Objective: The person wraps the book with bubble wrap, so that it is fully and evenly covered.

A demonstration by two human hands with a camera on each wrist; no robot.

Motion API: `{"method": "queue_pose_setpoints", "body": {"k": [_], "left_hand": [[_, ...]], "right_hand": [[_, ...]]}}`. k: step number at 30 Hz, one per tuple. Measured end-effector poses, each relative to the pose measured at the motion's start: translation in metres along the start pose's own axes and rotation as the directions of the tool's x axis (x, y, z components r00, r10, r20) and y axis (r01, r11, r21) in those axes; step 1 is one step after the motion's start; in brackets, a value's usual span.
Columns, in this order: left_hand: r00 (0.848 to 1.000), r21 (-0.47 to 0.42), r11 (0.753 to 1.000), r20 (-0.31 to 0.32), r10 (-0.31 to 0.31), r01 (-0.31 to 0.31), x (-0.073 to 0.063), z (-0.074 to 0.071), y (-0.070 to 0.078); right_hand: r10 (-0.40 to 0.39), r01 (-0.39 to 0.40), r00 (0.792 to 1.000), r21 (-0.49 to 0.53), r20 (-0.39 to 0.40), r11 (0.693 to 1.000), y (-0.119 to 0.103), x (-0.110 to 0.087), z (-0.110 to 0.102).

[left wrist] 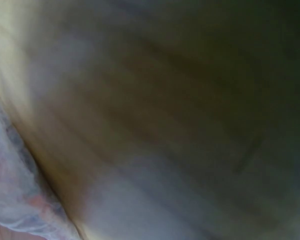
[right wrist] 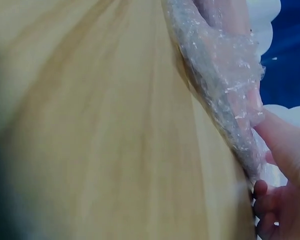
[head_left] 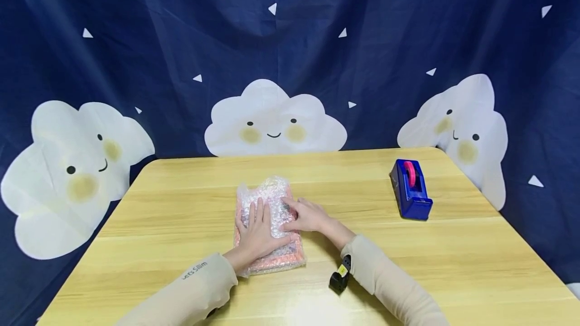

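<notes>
A flat rectangular package (head_left: 278, 263) with a pinkish-orange border lies on the table, wrapped in clear bubble wrap (head_left: 274, 190). My left hand (head_left: 259, 234) rests on top of it, palm down, fingers spread and pointing away from me. At the package's right side, my right hand (head_left: 310, 216) grips the wrap, with thumb and forefinger reaching over the edge. The right wrist view shows the thumb (right wrist: 277, 130) on the crinkled film (right wrist: 235, 65), the other fingers bent beside the edge. Only a corner of the wrapping (left wrist: 15, 180) enters the blurred left wrist view.
A blue tape dispenser (head_left: 414, 197) with a pink roll (head_left: 410, 172) stands at the right of the wooden table (head_left: 181, 200). Behind the table hangs a dark blue curtain (head_left: 172, 24) with white clouds. A black strap device (head_left: 339, 281) hangs at my right wrist.
</notes>
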State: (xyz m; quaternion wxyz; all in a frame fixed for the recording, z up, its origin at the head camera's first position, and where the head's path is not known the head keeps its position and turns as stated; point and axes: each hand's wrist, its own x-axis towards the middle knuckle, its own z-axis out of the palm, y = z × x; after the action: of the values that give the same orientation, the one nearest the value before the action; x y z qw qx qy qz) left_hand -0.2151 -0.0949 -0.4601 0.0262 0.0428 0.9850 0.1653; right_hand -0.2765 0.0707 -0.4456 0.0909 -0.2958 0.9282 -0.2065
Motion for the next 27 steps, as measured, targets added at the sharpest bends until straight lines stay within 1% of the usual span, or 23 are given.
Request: {"method": "queue_pose_setpoints", "body": {"k": [4,8,13,15,18,23,27], "left_hand": [[1.000,0.001,1.000,0.004,-0.002,0.002,0.000,-0.001,0.000],[1.000,0.004,1.000,0.007,-0.002,0.002,0.000,0.000,0.000],[1.000,0.008,1.000,0.004,-0.001,0.001,0.000,0.001,0.000],[1.000,0.005,1.000,0.003,-0.001,0.001,0.000,0.001,0.000],[1.000,0.004,1.000,0.001,-0.002,0.002,0.000,0.001,0.000],[1.000,-0.009,1.000,-0.004,0.005,-0.005,0.000,0.002,0.000],[1.000,-0.013,1.000,-0.003,0.005,-0.005,0.001,0.002,0.000]], "right_hand": [[-0.033,0.033,0.999,0.026,-0.005,0.999,0.002,0.002,-0.001],[-0.049,0.048,0.999,0.057,0.004,0.997,0.004,0.002,-0.002],[-0.085,0.079,0.996,0.152,0.034,0.985,0.008,0.004,-0.003],[-0.093,0.081,0.994,0.198,0.050,0.977,0.010,0.005,-0.004],[-0.105,0.086,0.992,0.234,0.072,0.968,0.012,0.006,-0.005],[-0.110,0.066,0.986,0.310,0.125,0.948,0.014,0.007,-0.008],[-0.122,0.064,0.981,0.336,0.154,0.940,0.015,0.008,-0.010]]}}
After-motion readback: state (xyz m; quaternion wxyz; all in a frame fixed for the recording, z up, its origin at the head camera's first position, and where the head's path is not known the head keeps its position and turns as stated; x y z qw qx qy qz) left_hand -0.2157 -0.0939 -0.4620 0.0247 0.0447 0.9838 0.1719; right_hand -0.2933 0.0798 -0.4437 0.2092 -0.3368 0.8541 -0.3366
